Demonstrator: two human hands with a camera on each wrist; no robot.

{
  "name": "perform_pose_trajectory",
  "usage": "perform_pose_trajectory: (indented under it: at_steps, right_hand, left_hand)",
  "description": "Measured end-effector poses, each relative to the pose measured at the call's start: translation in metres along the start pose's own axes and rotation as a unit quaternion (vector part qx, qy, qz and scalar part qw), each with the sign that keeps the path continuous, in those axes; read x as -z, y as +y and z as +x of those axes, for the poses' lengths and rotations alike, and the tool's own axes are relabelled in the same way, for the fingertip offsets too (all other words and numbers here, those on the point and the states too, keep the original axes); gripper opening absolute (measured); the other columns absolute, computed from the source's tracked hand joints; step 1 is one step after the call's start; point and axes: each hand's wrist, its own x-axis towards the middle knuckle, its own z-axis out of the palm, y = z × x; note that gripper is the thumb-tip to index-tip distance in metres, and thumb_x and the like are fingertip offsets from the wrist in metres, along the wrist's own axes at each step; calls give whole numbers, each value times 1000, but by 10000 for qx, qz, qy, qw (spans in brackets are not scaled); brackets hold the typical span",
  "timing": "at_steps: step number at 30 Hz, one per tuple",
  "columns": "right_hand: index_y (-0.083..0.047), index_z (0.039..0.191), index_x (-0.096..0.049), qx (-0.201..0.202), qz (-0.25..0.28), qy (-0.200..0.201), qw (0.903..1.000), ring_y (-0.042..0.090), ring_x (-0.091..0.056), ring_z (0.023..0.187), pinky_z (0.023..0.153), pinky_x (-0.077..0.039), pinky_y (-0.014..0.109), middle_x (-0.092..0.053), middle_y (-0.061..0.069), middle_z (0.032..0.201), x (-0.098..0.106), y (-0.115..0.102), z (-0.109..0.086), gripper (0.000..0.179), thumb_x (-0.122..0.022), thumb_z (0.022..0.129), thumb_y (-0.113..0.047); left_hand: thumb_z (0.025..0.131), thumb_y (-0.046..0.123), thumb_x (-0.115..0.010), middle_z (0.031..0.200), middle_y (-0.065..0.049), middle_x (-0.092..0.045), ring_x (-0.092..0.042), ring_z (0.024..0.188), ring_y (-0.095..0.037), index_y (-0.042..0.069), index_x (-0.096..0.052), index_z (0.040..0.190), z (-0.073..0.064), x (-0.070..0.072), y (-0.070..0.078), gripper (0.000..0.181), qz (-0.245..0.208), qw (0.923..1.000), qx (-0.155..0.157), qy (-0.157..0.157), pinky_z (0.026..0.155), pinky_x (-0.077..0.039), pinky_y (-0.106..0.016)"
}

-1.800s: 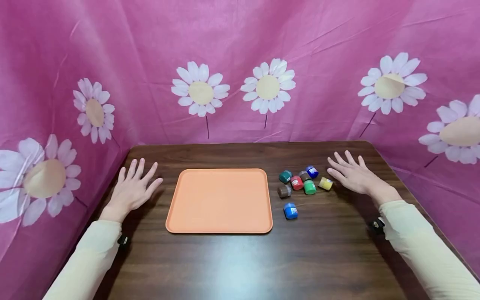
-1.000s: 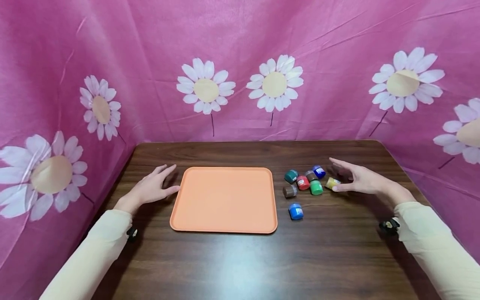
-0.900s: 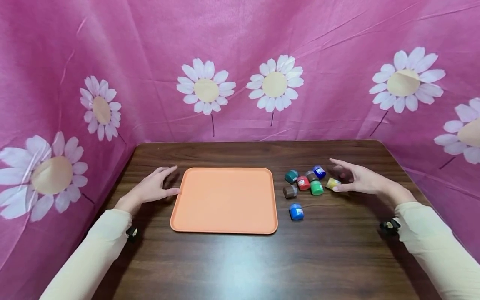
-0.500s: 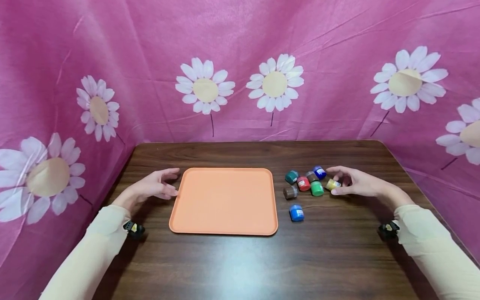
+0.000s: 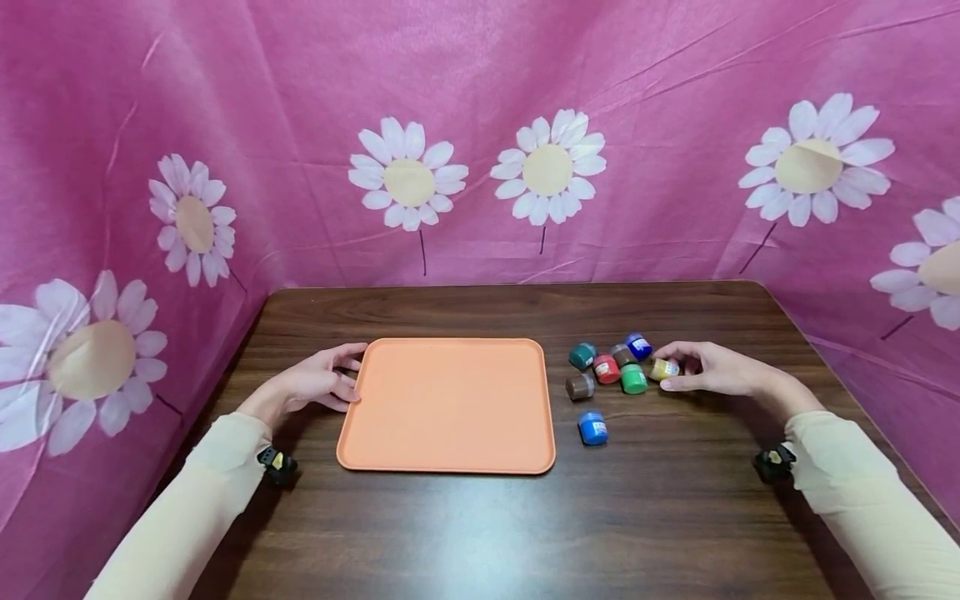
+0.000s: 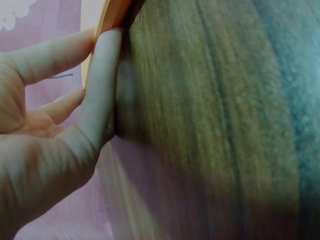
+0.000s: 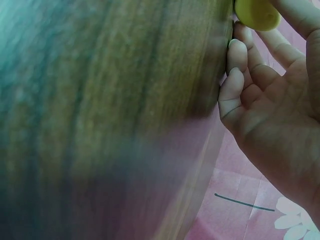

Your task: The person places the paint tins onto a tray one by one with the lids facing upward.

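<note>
My left hand (image 5: 318, 381) grips the left rim of an orange tray (image 5: 446, 408), thumb on top. The left wrist view shows the tray's edge (image 6: 111, 14) pinched between thumb and fingers. At the right, my right hand (image 5: 712, 368) holds a small yellow paint jar (image 5: 664, 369) between thumb and index finger; the jar lies on its side at table level. Its yellow end (image 7: 257, 14) shows at the top of the right wrist view, where the other fingers are curled below it.
Between tray and right hand lie several paint jars: dark green (image 5: 582, 356), red (image 5: 606, 369), green (image 5: 633, 379), dark blue (image 5: 638, 346) and two brown, one nearer (image 5: 580, 386). A blue jar (image 5: 593, 428) sits closer in. Pink flowered cloth (image 5: 465, 75) surrounds the wooden table (image 5: 480, 533).
Both hands came inward from flat on the table. The left hand took hold of the tray's left rim; the right hand's thumb and index finger closed around the yellow paint jar.
</note>
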Motion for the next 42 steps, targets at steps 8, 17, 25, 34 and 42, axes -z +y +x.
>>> perform_pose_trajectory:
  at_steps: [8,17,25,34,42]
  right_hand:
    - [-5,126,-65,-118,0,-75,9999,12,-52,73,59,-45,27,-61,1,90,3,-4,-7,39,-77,92,-20]
    - [-5,125,-65,-100,-84,-66,9999,11,-52,73,60,-45,26,-62,0,90,6,-3,-12,39,-77,92,-21]
    - [-6,125,-65,-96,-114,-56,9999,12,-53,73,60,-46,27,-62,1,91,5,-4,-14,38,-76,93,-23]
    - [-8,127,-64,-318,-135,-174,9993,13,-54,75,63,-46,27,-63,3,93,4,-3,-9,41,-76,93,-29]
    - [-7,126,-65,-311,24,-230,9992,15,-54,80,67,-47,27,-63,3,97,1,-7,-1,40,-76,93,-27]
  left_hand:
    - [84,-14,-67,137,-27,-36,-67,96,-22,6,-13,162,5,-3,2,97,-69,10000,52,1,77,-61,-42]
    - [85,-12,-68,136,-27,-36,-66,98,-23,6,-14,161,12,-6,1,95,-62,10000,-30,-31,79,-61,-45]
    - [84,-12,-70,136,-27,-36,-64,97,-23,6,-14,161,10,-8,1,97,-8,10000,51,51,79,-61,-45]
    - [83,-13,-69,134,-27,-36,-66,97,-22,5,-12,161,4,-8,-2,98,-113,9999,-52,16,79,-61,-45]
    - [84,-12,-69,137,-29,-35,-65,99,-23,4,-10,161,-3,-3,-3,98,-72,9999,-110,-15,79,-61,-44]
